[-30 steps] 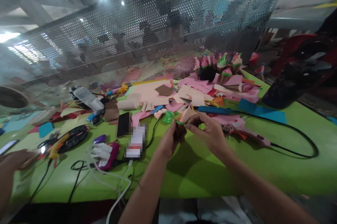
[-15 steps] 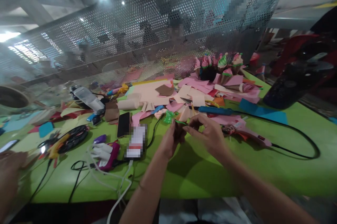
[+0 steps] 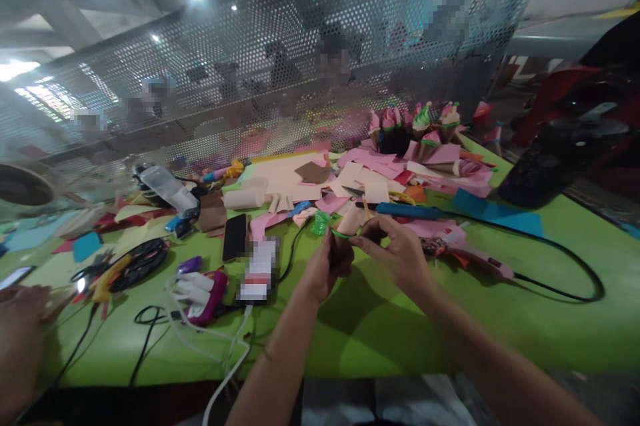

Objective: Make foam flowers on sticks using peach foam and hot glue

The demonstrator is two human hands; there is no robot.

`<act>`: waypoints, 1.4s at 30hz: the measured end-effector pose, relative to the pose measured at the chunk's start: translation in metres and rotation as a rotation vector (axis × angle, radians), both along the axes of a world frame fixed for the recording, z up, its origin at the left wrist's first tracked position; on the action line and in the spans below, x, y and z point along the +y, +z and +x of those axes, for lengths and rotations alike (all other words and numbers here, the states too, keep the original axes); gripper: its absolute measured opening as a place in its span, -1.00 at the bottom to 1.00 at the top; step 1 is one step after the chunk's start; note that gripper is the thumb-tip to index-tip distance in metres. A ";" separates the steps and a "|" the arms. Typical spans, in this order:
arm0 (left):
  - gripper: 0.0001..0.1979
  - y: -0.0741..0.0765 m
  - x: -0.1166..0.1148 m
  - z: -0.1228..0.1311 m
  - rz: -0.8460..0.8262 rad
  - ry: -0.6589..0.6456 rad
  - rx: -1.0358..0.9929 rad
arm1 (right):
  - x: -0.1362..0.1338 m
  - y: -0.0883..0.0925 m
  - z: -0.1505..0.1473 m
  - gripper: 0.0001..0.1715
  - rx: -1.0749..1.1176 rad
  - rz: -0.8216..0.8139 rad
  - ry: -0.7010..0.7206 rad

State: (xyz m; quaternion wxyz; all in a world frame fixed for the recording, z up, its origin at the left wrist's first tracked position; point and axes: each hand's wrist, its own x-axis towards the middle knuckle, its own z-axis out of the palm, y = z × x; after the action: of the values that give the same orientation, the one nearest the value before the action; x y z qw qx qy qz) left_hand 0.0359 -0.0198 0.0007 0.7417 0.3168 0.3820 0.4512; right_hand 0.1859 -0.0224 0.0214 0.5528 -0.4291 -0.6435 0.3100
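My left hand (image 3: 323, 265) is closed around a small dark brown paper cone (image 3: 343, 249) with a thin green strip (image 3: 342, 234) at its top. My right hand (image 3: 395, 249) pinches the green strip at the cone's rim, fingers pressed together. Both hands hover just above the green table (image 3: 400, 326), near its middle. Behind them lie pink and beige paper pieces (image 3: 345, 203). A pink hot-glue gun (image 3: 465, 254) lies right of my right hand.
A black cable (image 3: 575, 266) loops at the right. Finished paper cones (image 3: 415, 123) stand at the back. A black phone (image 3: 234, 237), a purple charger with white cables (image 3: 200, 289) and scissors (image 3: 125, 263) lie on the left. Another person's hand (image 3: 20, 326) is at the far left.
My hands stay almost in place on the cone; the right fingers shift slightly along the green strip. The other person's hand at the left drew back a little.
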 end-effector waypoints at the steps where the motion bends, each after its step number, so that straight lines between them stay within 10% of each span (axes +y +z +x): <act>1: -0.43 0.000 0.000 0.000 -0.007 -0.004 -0.002 | 0.000 0.000 0.000 -0.73 0.001 -0.002 -0.001; 42: -0.33 0.009 -0.006 0.004 0.077 0.068 0.075 | -0.003 0.000 0.002 -0.67 -0.150 -0.052 -0.063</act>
State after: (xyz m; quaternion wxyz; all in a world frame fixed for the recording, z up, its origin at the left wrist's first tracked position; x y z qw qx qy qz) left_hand 0.0398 -0.0257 0.0094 0.6984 0.3485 0.4023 0.4785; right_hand 0.1880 -0.0255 0.0210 0.5011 -0.4855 -0.6611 0.2759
